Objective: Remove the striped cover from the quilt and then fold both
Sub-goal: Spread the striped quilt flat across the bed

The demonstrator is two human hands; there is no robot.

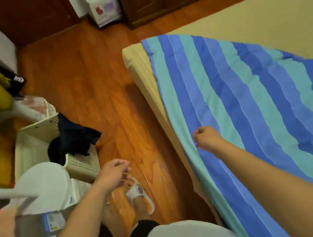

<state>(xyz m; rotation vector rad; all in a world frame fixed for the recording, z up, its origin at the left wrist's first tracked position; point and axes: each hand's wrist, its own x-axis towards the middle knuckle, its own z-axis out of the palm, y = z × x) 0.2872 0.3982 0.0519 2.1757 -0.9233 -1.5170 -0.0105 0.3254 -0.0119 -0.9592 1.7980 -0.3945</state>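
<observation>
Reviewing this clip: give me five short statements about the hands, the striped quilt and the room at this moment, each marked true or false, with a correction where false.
1. The striped cover lies spread on the bed. True.
2. The right hand is curled at the cover's near edge. True; whether it actually pinches the fabric cannot be told.
3. The left hand grips the cover. False: it hangs over the wooden floor, touching no fabric.
4. The cover has red and white stripes. False: they are blue and teal.
5. A dark garment hangs over the rim of the cream basket. True.
</observation>
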